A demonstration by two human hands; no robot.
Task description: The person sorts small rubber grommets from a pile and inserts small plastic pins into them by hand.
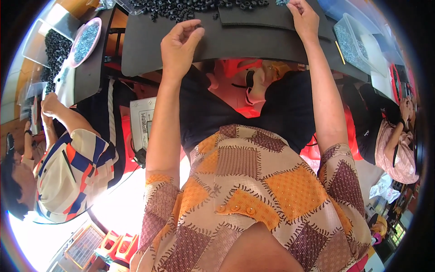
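Over the dark table (149, 50), my left hand (179, 45) is closed, with thumb and forefinger drawn together around a small black part (200, 26) that barely shows at the tips. A heap of small black plastic parts (181, 8) lies just beyond it. Farther right, my right hand (306, 20) is pinched at the top edge of the view, beside a little pile of silvery screws (282, 2). What its fingertips hold, if anything, is too small to make out. Between the hands lies a flat black mat (267, 19), some black parts along its far edge.
At the right stands a clear bin (351, 38) of silvery screws, a yellow stick (340, 52) beside it. On the left are a pink-rimmed bowl (86, 43) of screws and another black heap (56, 50). Co-workers sit at both sides. A metal box (142, 120) is below the table.
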